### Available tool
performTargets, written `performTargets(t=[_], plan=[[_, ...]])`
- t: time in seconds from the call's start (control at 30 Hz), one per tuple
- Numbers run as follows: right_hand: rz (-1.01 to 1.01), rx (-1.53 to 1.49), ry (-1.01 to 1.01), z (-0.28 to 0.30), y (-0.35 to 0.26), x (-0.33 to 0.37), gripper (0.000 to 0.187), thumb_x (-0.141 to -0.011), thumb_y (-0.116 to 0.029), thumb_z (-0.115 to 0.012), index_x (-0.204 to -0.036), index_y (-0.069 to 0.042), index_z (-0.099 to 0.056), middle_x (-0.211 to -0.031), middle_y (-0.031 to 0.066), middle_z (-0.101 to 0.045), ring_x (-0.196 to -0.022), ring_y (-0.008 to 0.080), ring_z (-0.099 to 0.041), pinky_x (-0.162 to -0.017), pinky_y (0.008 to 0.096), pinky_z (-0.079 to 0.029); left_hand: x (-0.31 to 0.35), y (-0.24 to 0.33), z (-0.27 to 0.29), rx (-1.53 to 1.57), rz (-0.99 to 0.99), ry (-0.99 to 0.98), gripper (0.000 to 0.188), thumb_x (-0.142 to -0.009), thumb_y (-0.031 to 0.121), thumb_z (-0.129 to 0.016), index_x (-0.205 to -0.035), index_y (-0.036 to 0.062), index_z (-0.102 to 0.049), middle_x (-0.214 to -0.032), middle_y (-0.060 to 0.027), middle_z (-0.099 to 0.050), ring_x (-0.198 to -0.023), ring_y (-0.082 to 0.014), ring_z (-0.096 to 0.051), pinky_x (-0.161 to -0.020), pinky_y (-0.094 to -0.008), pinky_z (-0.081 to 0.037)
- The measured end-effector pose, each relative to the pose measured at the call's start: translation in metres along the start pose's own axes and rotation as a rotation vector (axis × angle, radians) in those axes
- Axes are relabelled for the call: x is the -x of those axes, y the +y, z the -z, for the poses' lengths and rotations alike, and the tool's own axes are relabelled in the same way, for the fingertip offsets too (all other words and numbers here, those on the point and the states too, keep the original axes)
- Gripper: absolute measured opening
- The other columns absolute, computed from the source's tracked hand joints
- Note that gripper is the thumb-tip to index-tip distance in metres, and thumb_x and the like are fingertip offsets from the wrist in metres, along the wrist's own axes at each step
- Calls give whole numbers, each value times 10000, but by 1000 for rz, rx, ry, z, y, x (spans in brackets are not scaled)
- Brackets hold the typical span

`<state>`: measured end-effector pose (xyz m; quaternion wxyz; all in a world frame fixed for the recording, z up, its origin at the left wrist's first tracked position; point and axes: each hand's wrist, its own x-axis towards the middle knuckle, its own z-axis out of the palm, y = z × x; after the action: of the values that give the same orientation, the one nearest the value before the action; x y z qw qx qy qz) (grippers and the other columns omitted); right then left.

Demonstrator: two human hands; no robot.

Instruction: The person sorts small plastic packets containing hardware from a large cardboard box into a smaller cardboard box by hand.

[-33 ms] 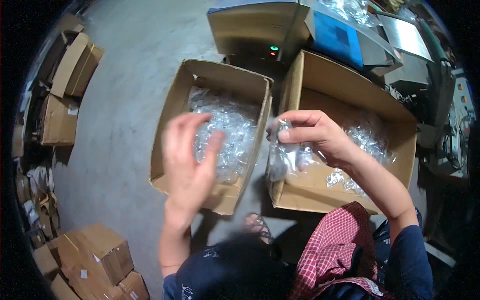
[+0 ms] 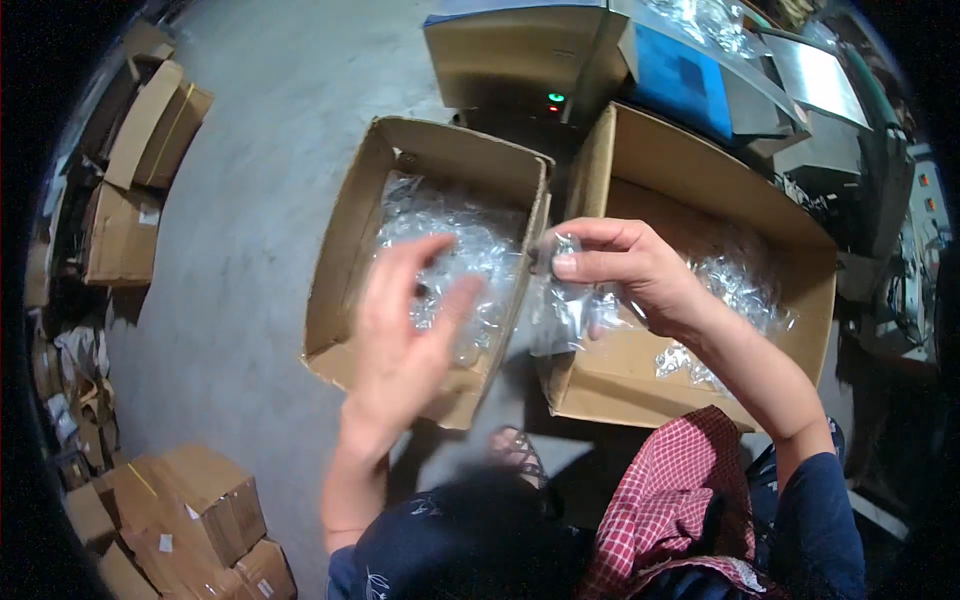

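Observation:
My right hand [image 2: 640, 270] pinches a clear plastic bag [image 2: 562, 315] between thumb and fingers, over the near left edge of the right-hand carton. The bag hangs down from the grip; what it holds, if anything, I cannot make out. My left hand [image 2: 405, 330], smeared by motion, is above the left carton [image 2: 340, 260], its thumb and fingers apart and nothing seen between them. Below it in that carton lies a heap of clear plastic bags [image 2: 455, 225]. In the larger right carton [image 2: 620, 395] more shiny clear bags [image 2: 735, 285] lie, partly hidden behind my right forearm.
A metal machine [image 2: 510, 60] with small green and red lights stands beyond the cartons, a blue panel [image 2: 680, 80] beside it. Brown boxes [image 2: 190, 500] are stacked at the lower left, others [image 2: 125, 235] along the left side. A red checked cloth [image 2: 670, 490] hangs near my lap.
My left hand has moved to the right, toward the bag in my right hand. The right hand keeps its grip nearly in place, and the view has shifted slightly.

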<state>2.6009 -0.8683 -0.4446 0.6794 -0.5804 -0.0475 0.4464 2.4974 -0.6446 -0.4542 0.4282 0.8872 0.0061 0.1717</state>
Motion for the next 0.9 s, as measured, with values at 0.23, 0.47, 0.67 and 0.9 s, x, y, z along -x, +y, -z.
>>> performTargets(t=[0.23,0.47,0.67,0.9], plan=[[8,-139,-29,-19,1,-25,351,-952,-257,-606,-1182,5,-639,-1096,117,-666,-848,164,-674,-641,310,-591,13,6,-5,755,529,-102,119,-906,50,-637,-917,47,-519,-836,-34,-632,-769,-79,-602,-635,-211,-471],[-39,-269,-49,-12,-4,-26,436,-943,-215,-561,-1314,10,-522,-1230,184,-616,-1005,259,-669,-702,397,-619,14,-13,-1,698,439,63,109,-906,34,-617,-965,13,-528,-892,-73,-635,-829,-138,-623,-704,-271,-512],[-59,-387,-102,-18,-1,-31,510,-929,-241,-510,-1373,1,-451,-1305,200,-563,-1111,314,-618,-771,454,-607,10,-25,-5,-135,67,201,302,-921,130,-625,-1177,-9,-546,-1040,-131,-635,-997,-251,-600,-886,-357,-468],[-40,-416,-196,-27,4,-42,614,-879,-215,-479,-1430,35,-368,-1432,219,-441,-1204,352,-554,-881,531,-556,18,-13,-6,428,490,-55,245,-953,222,-620,-859,-4,-642,-783,-73,-693,-696,-69,-585,-628,-252,-468]])
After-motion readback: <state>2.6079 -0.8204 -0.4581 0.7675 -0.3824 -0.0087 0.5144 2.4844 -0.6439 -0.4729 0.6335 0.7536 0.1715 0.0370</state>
